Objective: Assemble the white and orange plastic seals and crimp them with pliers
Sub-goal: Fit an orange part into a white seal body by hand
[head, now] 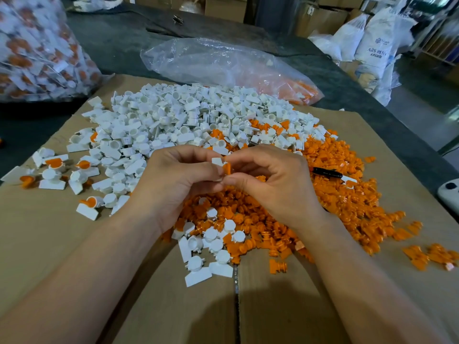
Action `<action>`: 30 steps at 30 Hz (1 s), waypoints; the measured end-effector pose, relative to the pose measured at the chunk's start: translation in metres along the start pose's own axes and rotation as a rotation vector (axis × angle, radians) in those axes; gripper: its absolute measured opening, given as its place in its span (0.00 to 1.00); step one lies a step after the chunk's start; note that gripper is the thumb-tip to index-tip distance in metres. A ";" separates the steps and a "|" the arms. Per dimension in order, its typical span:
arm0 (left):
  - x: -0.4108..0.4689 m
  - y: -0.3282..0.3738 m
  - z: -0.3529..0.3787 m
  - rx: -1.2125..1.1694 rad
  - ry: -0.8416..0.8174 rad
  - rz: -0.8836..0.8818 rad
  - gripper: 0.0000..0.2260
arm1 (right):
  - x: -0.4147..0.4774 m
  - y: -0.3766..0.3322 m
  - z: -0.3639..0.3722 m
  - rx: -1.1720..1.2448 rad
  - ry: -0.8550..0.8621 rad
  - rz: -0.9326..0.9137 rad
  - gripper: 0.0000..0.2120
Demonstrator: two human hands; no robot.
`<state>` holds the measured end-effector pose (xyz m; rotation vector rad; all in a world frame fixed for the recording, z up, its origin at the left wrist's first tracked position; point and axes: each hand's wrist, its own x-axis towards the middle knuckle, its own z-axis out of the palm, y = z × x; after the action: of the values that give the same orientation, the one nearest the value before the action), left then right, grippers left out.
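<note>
Head view: a white seal [217, 161] is pinched in the left hand [181, 180] and an orange plug [227, 168] in the right hand [270, 184]. The two parts touch above the middle of the counter [335, 78]. A white pile [186, 117] is heaped toward the far edge, an orange pile [335, 194] toward the right edge.

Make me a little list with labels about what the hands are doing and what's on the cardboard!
Left hand: pinches a white seal body
Right hand: pinches an orange insert against it
White pile: far side of the cardboard
Orange pile: right side, reaching under the hands
Joined seals: a few, at the left
</note>
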<state>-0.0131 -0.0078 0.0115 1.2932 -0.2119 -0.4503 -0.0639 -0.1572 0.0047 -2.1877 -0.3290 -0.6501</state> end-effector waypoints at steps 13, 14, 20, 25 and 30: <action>0.004 0.000 -0.002 -0.028 0.030 -0.096 0.09 | 0.001 0.003 0.001 0.033 -0.009 0.004 0.19; 0.004 0.000 -0.002 -0.029 0.036 -0.100 0.09 | 0.001 0.003 0.001 0.034 -0.013 0.000 0.20; 0.003 0.001 -0.002 -0.058 0.043 -0.097 0.09 | 0.001 0.003 0.001 0.028 -0.007 -0.010 0.20; 0.003 0.001 -0.002 -0.043 0.022 -0.078 0.09 | 0.001 0.003 0.002 0.018 -0.003 -0.015 0.17; 0.002 0.000 -0.003 0.016 0.012 -0.024 0.04 | 0.001 0.002 0.001 0.066 -0.021 0.022 0.16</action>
<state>-0.0100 -0.0060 0.0106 1.3154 -0.1902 -0.4622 -0.0626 -0.1579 0.0037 -2.1336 -0.3328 -0.5965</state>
